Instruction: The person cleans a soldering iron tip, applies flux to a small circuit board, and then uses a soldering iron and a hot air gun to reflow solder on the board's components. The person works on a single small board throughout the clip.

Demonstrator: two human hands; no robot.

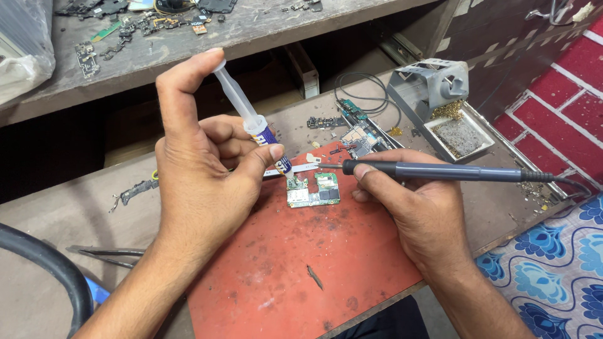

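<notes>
My left hand [201, 163] grips a clear syringe [251, 113] with a blue label, thumb on its plunger, tip pointing down at a small green circuit board [313, 189]. The board lies on a red work mat [301, 263]. My right hand [414, 201] holds a dark grey soldering iron [440, 171] like a pen, its tip pointing left just above the board's upper edge. The iron's cable runs off to the right.
A grey soldering-iron stand [433, 88] with a sponge tray [461, 135] sits at the back right. Phone parts [358, 135] and a black cable lie behind the mat. Tweezers [107, 254] rest at the left. A shelf [188, 44] with circuit scraps runs above. A blue floral cloth [559, 257] lies at the right.
</notes>
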